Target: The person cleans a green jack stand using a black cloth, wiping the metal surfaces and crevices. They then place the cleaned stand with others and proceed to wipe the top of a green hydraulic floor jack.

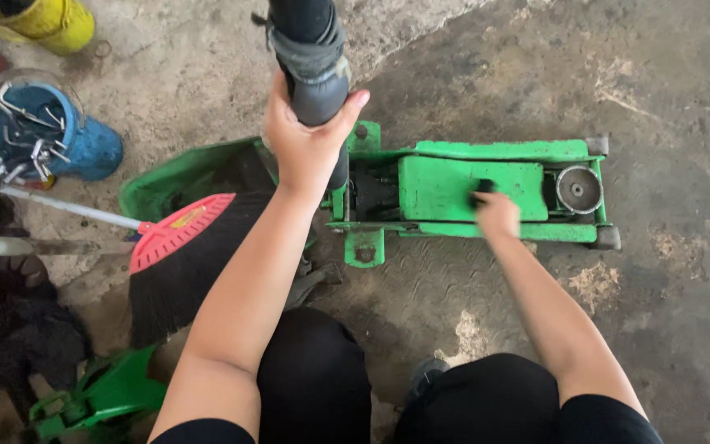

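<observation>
A green floor jack [454, 189] lies on the concrete floor, its round saddle [578, 189] at the right end. Its long black handle [314, 57] rises toward me at the left end. My left hand [306, 140] is wrapped around that handle near its grip. My right hand [496, 212] is blurred and rests on the jack's green top plate, closed on a small dark object [481, 191] that I cannot make out.
A red-headed broom with black bristles [176, 255] lies over a green dustpan [182, 177] at the left. A blue container of metal tools [39, 127] stands at the far left, a yellow can [47, 20] behind it. Another green metal part [100, 395] sits bottom left.
</observation>
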